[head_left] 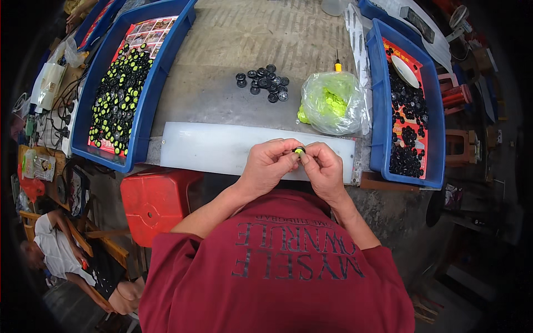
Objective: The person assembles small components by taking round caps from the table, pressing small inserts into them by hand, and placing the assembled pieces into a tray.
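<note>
Above the near edge of the table, my left hand (268,167) and my right hand (323,172) meet, thumbs and forefingers closed in a pinch. Between their fingertips is a small black wheel (300,150) with a yellow-green piece at its middle; the fingers cover part of it. Beneath the hands lies a long white board (216,151) along the table's edge. Farther off, a loose group of small black wheels (265,82) rests on the table. A clear plastic bag (335,119) of yellow-green pieces (333,102) stands to the right of them.
A blue tray (145,105) at the left holds many black-and-green wheels. Another blue tray (380,111) at the right contains black parts and a white oval dish (405,71). A yellow-handled tool (337,65) is behind the bag. Below left stands a red stool (155,205); a person (61,250) sits beyond.
</note>
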The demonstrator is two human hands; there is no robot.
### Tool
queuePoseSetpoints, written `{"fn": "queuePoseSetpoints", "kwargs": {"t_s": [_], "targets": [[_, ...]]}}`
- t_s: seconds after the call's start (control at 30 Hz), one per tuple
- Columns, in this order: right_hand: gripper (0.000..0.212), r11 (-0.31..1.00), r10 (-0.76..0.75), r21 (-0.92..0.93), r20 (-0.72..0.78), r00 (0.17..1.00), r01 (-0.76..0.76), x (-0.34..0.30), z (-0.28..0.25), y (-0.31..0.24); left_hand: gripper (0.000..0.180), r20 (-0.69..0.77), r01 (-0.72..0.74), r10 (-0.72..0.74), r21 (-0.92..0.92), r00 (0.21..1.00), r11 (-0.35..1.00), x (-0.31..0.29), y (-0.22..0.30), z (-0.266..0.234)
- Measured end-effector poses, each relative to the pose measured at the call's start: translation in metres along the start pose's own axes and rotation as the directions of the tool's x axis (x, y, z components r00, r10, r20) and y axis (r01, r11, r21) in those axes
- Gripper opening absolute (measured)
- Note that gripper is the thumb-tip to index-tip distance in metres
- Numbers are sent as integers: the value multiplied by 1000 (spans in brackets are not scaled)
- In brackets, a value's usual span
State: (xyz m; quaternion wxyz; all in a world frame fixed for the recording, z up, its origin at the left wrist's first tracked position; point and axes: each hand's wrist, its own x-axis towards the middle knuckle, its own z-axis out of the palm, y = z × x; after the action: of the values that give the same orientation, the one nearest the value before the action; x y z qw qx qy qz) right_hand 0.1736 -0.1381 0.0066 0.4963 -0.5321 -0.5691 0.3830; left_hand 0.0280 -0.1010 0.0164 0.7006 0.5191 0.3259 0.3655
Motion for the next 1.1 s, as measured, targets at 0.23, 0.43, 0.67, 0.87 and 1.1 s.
{"fn": "queuePoseSetpoints", "kwargs": {"t_s": [0.23,0.43,0.67,0.87,1.1], "targets": [[5,999,27,-27,15,1000,-27,0,-1,-2,18,-8,30,-31,-89,999,996,-1,-6,1],[9,958,176,211,101,979,-194,3,-4,-2,21,-10,66,-71,-265,997,962,4,-9,-3],[12,980,175,84,39,984,-178,2,-4,4,16,-28,97,-107,-256,994,962,5,-8,-8],[13,990,54,-128,-37,998,-58,0,-7,5,10,-135,64,-84,-151,987,987,5,-3,-36],[11,981,-9,-195,-18,1000,5,-3,-5,7,20,-524,-179,107,-89,845,980,3,35,-113]]}}
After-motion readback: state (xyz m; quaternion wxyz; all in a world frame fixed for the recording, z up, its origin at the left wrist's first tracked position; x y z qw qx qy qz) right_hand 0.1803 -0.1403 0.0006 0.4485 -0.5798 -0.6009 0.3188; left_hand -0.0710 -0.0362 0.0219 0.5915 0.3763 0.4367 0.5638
